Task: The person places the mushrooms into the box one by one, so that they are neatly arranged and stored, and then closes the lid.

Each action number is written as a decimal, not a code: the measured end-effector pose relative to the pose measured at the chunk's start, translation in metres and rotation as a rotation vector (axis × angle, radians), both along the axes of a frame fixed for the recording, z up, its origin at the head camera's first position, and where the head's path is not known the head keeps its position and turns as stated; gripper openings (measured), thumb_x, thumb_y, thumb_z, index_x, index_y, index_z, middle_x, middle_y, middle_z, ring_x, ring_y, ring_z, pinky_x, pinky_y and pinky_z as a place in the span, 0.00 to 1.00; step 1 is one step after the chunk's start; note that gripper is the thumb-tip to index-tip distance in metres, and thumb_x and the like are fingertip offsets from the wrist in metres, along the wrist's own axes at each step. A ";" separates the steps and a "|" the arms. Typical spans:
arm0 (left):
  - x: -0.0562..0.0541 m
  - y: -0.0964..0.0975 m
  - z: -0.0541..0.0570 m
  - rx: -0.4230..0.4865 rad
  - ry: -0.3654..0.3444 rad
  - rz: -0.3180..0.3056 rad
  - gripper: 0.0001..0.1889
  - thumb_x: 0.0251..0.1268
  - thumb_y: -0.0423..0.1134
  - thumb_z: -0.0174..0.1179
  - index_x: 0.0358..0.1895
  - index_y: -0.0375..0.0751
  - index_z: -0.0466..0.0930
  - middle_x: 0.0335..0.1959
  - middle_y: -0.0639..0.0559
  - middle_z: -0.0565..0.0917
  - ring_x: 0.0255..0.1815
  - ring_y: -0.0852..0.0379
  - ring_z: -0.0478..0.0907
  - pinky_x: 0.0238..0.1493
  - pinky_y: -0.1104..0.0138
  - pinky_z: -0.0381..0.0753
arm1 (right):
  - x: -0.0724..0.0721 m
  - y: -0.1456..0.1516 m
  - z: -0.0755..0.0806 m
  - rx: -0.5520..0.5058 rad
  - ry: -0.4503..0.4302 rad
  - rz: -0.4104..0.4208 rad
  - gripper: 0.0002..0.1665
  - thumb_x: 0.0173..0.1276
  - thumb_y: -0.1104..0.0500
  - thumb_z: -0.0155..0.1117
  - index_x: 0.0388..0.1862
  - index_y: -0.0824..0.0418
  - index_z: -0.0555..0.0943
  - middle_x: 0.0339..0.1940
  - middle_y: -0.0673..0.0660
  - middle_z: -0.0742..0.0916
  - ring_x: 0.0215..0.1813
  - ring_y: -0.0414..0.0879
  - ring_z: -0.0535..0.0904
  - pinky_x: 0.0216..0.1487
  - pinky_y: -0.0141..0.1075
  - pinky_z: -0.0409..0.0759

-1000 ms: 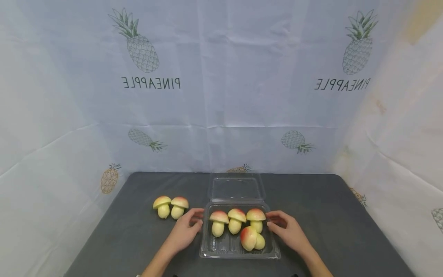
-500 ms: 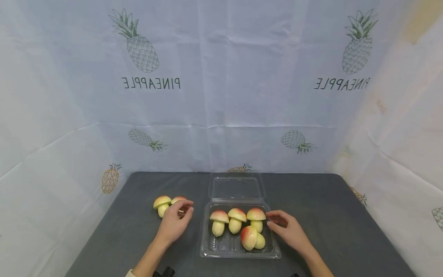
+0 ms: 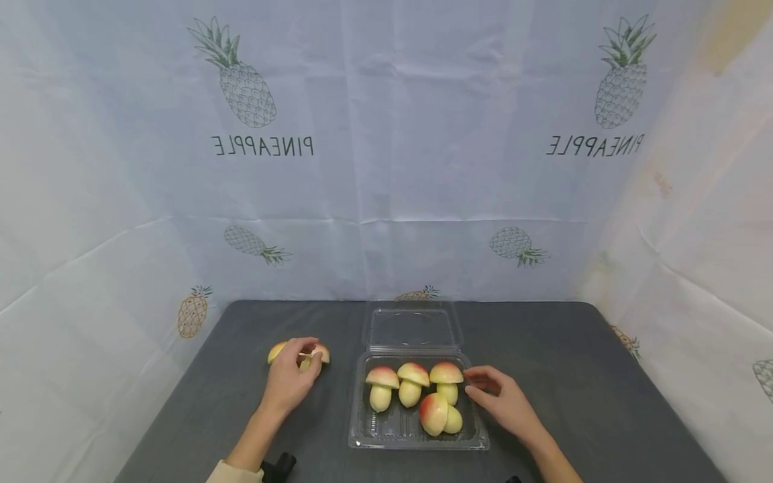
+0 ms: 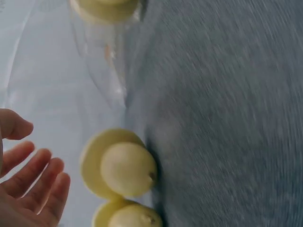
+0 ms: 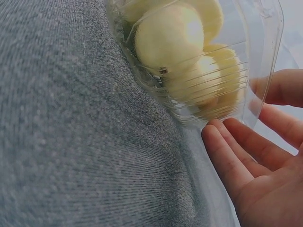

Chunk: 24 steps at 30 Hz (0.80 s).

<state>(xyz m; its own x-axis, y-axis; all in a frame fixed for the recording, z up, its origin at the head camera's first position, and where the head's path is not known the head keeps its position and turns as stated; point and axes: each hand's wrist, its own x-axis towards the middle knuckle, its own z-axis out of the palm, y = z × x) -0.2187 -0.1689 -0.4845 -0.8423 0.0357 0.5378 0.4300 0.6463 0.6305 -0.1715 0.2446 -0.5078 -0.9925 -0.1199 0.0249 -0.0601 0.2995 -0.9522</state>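
Two mushroom-shaped pieces with pale yellow stems and red-tinged caps lie on the dark table at the left. My left hand (image 3: 290, 379) is over them and partly hides both the left piece (image 3: 276, 350) and the right piece (image 3: 323, 351). In the left wrist view its fingers (image 4: 29, 172) are loosely bent, apart from the near piece (image 4: 127, 169). A clear plastic clamshell box (image 3: 386, 444) holds several more such pieces. At the box's right wall is my right hand (image 3: 501, 402); its straight fingertips (image 5: 213, 135) are right at the ribbed side, the thumb near the rim.
The box's clear lid (image 3: 413, 327) stands folded back behind it. White cloth (image 3: 386, 181) printed with pineapples hangs around the back and sides of the dark table (image 3: 543, 335). A black device (image 3: 280, 466) is at the left wrist.
My left hand has left the box's left side and moved left to the two loose mushroom-shaped pieces. The right hand and the box have stayed in place.
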 end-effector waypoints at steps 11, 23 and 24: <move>-0.010 -0.011 -0.010 -0.104 -0.073 0.037 0.18 0.63 0.34 0.70 0.55 0.34 0.82 0.52 0.40 0.81 0.53 0.39 0.77 0.52 0.45 0.78 | 0.000 0.000 -0.001 0.016 -0.009 -0.001 0.23 0.72 0.56 0.69 0.61 0.65 0.79 0.60 0.65 0.82 0.55 0.53 0.82 0.47 0.35 0.84; -0.016 -0.005 -0.015 -0.165 -0.217 0.058 0.24 0.65 0.39 0.69 0.61 0.32 0.79 0.57 0.36 0.78 0.62 0.36 0.73 0.59 0.40 0.75 | 0.000 0.000 -0.001 0.019 -0.011 -0.002 0.23 0.72 0.57 0.68 0.61 0.65 0.79 0.60 0.65 0.82 0.56 0.54 0.82 0.47 0.34 0.84; -0.016 -0.004 -0.015 -0.170 -0.228 0.055 0.24 0.65 0.40 0.70 0.61 0.32 0.79 0.57 0.36 0.78 0.62 0.36 0.73 0.59 0.40 0.75 | 0.000 0.000 -0.001 0.018 -0.011 -0.004 0.22 0.72 0.57 0.68 0.61 0.65 0.79 0.60 0.65 0.82 0.56 0.54 0.82 0.47 0.35 0.84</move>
<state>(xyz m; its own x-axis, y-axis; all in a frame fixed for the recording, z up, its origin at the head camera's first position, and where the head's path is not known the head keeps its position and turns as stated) -0.2351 -0.1732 -0.4992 -0.9440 0.0598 0.3245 0.2507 0.7694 0.5875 -0.1715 0.2449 -0.5090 -0.9931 -0.1166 0.0120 -0.0486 0.3169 -0.9472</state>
